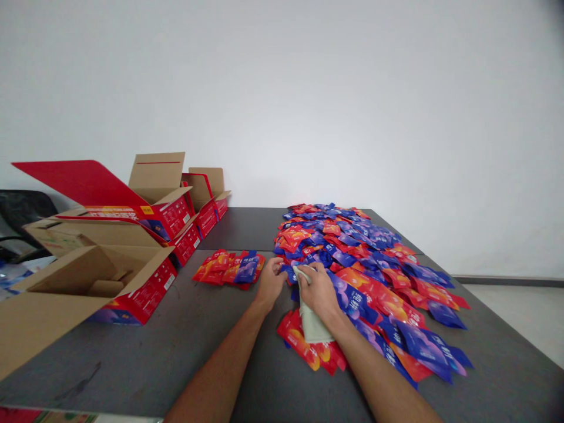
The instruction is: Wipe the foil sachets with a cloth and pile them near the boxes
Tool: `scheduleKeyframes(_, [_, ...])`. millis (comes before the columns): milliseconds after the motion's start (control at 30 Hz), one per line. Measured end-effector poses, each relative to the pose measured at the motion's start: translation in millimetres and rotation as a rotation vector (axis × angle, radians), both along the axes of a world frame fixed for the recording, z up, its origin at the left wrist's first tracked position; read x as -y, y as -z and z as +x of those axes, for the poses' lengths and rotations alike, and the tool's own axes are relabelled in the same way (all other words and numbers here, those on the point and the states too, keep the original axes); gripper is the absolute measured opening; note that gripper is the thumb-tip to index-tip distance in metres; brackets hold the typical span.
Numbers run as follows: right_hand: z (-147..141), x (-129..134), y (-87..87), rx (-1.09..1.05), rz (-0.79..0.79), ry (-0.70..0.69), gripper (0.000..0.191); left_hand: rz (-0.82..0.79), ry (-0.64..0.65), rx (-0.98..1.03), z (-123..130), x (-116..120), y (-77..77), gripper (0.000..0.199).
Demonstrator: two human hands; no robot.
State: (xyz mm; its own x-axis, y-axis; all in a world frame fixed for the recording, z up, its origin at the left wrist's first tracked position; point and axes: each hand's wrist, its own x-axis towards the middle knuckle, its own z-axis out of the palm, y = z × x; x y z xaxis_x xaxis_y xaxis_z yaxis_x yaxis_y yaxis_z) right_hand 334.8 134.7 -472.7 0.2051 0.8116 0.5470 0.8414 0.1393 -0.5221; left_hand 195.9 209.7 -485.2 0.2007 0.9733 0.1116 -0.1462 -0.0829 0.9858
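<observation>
In the head view, my right hand (pixel 318 289) is closed on a pale green cloth (pixel 314 322), which hangs over red packets (pixel 297 341) near the table's front. Just left of it is my left hand (pixel 272 282), its fingers curled at the edge of a large pile of red and blue packets (pixel 352 235). Whatever the left fingers hold, if anything, is too small to make out. A smaller group of packets (pixel 229 267), mostly red with a blue one on top, lies left of my left hand.
Open red cardboard boxes (pixel 152 288) stand along the left side of the dark table (pixel 189 346), their flaps spread wide. A black chair (pixel 26 214) is behind them at the far left. A pale wall (pixel 264 88) rises beyond the table.
</observation>
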Motion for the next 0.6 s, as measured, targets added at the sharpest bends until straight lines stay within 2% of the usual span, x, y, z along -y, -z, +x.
scheduleKeyframes(100, [-2,1,-3.1,-0.031,0.012,-0.014,0.029,-0.163,0.002,0.272,-2,3,-10.7,0.040])
scheduleKeyframes(200, [-4,1,-5.1,-0.065,0.034,-0.029,0.029,-0.227,0.054,0.457,-8,3,-18.4,0.027])
scheduleKeyframes(300, [-7,0,-5.5,-0.090,0.055,-0.093,0.029,-0.218,0.115,0.508,-9,4,-21.2,0.020])
scheduleKeyframes(400, [-9,0,-5.7,-0.117,0.081,-0.148,0.029,-0.176,0.266,0.484,-6,11,-22.4,0.014])
scheduleKeyframes(467, [-10,0,-6.8,-0.147,0.108,-0.147,0.028,-0.146,0.363,0.456,-4,16,-23.3,0.023])
scheduleKeyframes(600, [-8,0,-12.1,-0.231,0.150,-0.124,0.027,-0.062,0.466,0.372,-3,26,-23.9,0.062])
